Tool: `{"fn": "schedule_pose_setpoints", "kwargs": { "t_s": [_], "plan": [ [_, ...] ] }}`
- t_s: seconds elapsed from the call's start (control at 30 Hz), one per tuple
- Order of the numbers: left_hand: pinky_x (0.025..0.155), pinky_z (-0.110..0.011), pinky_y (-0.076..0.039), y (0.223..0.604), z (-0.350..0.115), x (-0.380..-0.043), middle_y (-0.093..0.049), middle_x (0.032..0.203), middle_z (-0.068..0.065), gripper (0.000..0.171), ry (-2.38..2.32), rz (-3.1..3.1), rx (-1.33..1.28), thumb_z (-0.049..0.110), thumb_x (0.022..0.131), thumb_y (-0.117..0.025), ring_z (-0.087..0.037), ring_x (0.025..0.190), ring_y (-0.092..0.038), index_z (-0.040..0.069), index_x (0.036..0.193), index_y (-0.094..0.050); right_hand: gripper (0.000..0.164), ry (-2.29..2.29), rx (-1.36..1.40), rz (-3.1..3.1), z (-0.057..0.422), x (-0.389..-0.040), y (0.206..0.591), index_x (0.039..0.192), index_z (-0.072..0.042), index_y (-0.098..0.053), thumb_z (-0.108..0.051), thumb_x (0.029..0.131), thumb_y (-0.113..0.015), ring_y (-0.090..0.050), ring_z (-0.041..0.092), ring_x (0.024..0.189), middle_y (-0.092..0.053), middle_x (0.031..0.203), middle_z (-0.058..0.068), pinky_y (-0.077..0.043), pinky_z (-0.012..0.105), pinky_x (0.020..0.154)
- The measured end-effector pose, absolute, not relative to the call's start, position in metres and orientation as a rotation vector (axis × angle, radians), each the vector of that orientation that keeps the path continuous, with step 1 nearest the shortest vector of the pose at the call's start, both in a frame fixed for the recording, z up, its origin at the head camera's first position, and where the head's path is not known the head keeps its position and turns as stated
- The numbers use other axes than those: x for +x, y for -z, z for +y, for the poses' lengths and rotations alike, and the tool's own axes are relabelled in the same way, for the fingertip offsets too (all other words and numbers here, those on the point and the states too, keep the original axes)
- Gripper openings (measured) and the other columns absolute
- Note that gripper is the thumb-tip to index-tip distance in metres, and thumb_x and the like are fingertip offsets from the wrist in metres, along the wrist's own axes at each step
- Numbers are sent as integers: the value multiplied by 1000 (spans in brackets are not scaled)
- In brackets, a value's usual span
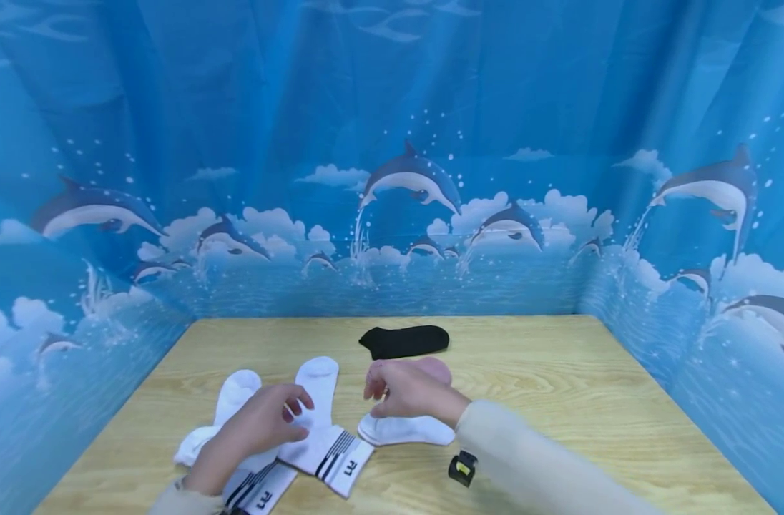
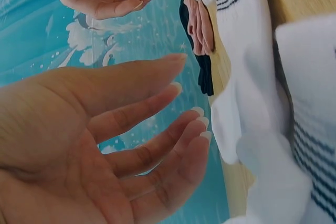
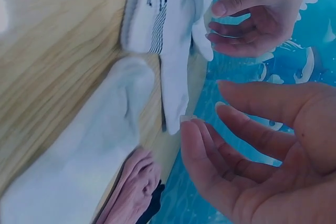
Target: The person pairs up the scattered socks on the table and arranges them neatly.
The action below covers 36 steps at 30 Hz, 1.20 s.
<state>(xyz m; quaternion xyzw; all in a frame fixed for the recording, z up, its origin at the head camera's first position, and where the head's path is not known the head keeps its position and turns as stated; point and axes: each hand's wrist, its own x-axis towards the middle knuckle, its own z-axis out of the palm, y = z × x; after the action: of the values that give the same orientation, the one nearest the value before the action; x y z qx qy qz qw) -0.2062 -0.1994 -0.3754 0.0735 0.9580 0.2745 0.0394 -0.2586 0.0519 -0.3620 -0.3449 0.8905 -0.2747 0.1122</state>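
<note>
Two long white socks with black stripes at the cuffs lie on the left of the table: the right one (image 1: 317, 390) is flat, and the left one (image 1: 236, 392) is partly covered by my left hand (image 1: 266, 423). That hand hovers over them, fingers loosely bent, holding nothing. My right hand (image 1: 410, 390) is above a short white sock (image 1: 410, 431) and a pink sock (image 1: 438, 370), mostly hidden behind it. In the right wrist view its fingers (image 3: 191, 156) are apart from the thumb, with nothing between them. A black sock (image 1: 408, 342) lies farther back.
The wooden table (image 1: 559, 400) stretches right of the socks. A blue curtain (image 1: 392, 279) printed with dolphins encloses its back and sides. A small black device (image 1: 463, 468) with a yellow mark shows beside the right sleeve (image 1: 527, 450).
</note>
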Motion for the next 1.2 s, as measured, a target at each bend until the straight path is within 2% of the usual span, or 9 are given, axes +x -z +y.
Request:
{"fn": "schedule_pose_setpoints", "kwargs": {
  "t_s": [0.3,0.8,1.2],
  "plan": [
    [75,-36,-55,378,-215,-202,-67,88,-3,31,-882,2936,207,5,73,-88,-15,82,-63,10,99,-72,22,706,-986,2647,26,-256,362,104,-9,-76,-14,84,-84,-62,3,84,-77,100,5,-52,17,77],
    [72,-33,-54,379,-233,-202,-68,87,-3,32,-851,2959,253,4,71,-89,-15,81,-64,10,97,-71,17,701,-989,2669,-8,-245,369,97,-16,-76,-16,82,-84,-58,0,77,-73,88,-6,-50,16,76],
    [69,-32,-54,379,-255,-200,-68,87,-4,31,-849,2993,271,4,73,-88,-16,80,-65,6,100,-72,17,703,-1060,2664,-27,-248,379,95,-15,-76,-15,81,-85,-56,0,73,-73,87,-5,-48,15,73]
  ]
}}
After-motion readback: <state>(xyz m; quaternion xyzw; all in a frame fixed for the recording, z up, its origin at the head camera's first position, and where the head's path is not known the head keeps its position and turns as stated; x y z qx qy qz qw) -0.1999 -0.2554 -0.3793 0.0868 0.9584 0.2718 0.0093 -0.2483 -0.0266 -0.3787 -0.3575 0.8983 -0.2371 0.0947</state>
